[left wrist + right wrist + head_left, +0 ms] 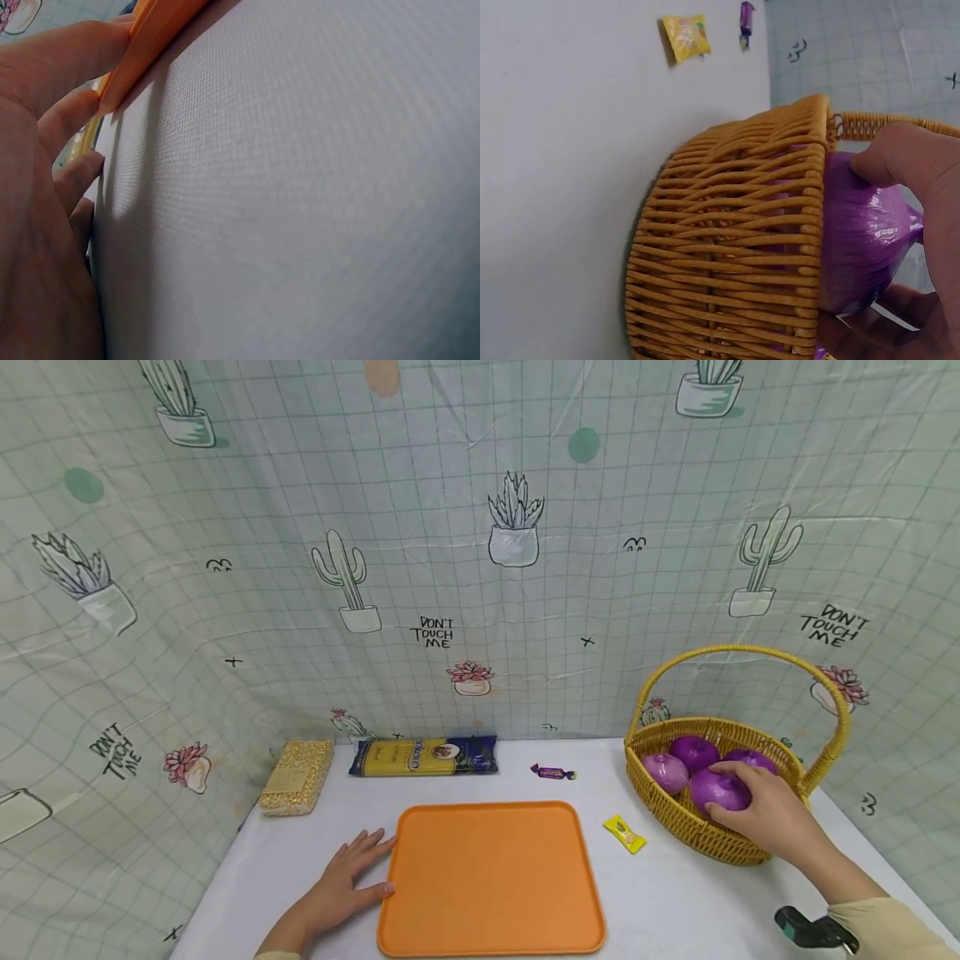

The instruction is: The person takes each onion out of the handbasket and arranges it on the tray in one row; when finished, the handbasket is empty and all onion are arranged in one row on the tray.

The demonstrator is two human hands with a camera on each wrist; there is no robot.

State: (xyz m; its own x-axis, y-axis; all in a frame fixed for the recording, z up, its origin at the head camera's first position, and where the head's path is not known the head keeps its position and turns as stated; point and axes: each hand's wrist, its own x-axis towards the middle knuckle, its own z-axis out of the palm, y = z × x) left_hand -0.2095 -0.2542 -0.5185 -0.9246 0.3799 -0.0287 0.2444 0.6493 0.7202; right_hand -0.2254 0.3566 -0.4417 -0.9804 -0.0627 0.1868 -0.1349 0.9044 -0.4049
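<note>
The right hand (765, 810) reached over the near rim of the wicker basket (678, 822), its fingers and thumb curled around the nearest purple onion (718, 789); the right wrist view showed the thumb pressed on the onion's shiny skin just above the woven wall. That onion sat inside the basket, touching three other purple onions (693, 752) behind it. The forearm angled in from the lower right, in a cream sleeve (892, 931).

The left hand (341, 885) lay flat on the white table (675, 910), fingers straight and spread, thumb against the left edge of the orange tray (491, 877), gripping nothing.

Left of the basket lay a yellow candy (624, 832) and, farther back, a purple-wrapped candy (552, 772). Behind the tray lay a blue and yellow pasta packet (423, 756), its lettering too small to read, and a bag of yellow grains (297, 777). The backdrop (480, 568) read "DON'T TOUCH ME" among cactus drawings.
</note>
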